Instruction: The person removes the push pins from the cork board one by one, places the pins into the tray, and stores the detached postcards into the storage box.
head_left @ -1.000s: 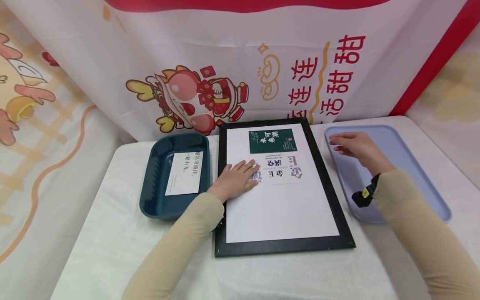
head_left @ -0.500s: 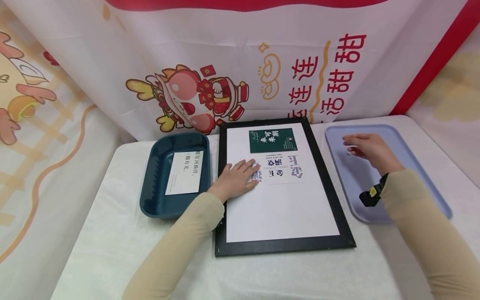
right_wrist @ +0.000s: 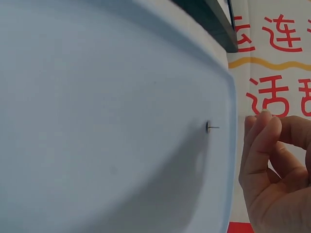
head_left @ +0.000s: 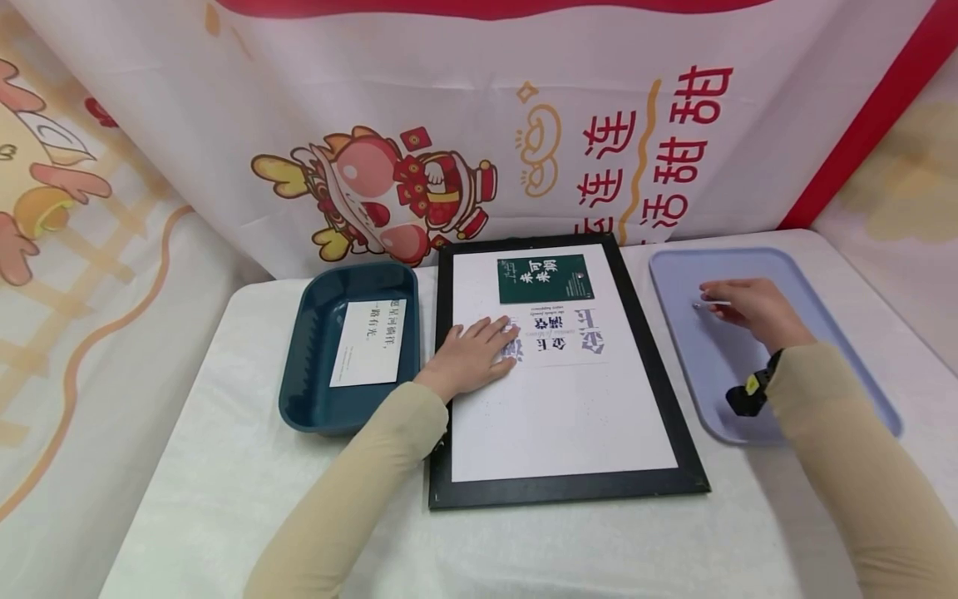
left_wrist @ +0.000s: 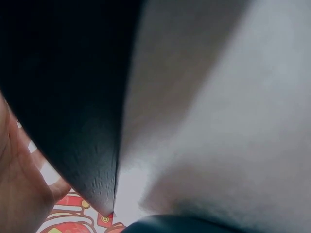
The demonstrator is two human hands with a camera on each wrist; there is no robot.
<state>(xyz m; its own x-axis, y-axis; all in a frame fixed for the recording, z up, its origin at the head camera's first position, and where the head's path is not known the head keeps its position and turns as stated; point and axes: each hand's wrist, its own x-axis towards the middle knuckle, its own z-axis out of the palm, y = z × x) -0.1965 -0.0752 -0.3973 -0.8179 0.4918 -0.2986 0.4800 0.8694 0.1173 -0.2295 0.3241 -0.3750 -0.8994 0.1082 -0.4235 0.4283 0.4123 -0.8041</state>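
Note:
My left hand [head_left: 471, 360] lies flat with fingers spread on a white board [head_left: 561, 433] in a black frame. Its fingertips cover part of a white card [head_left: 557, 337] printed in purple. Above that card is a dark green card [head_left: 545, 279] with white writing. In the left wrist view the hand [left_wrist: 22, 179] shows partly behind the dark frame edge. My right hand [head_left: 756, 309] hovers over a light blue tray [head_left: 748, 266], fingers loosely bent, nothing visible in them. A small thumbtack [right_wrist: 209, 127] lies point up on the tray, apart from that hand in the right wrist view.
At the left stands a dark teal bin [head_left: 307, 366] holding a white card [head_left: 367, 345] with black writing. A white cloth [head_left: 224, 466] covers the table. Printed fabric [head_left: 449, 75] with red lettering hangs behind it.
My right hand has shifted right and slightly toward me over the blue tray, fingers still bent. The left hand has stayed in place on the board.

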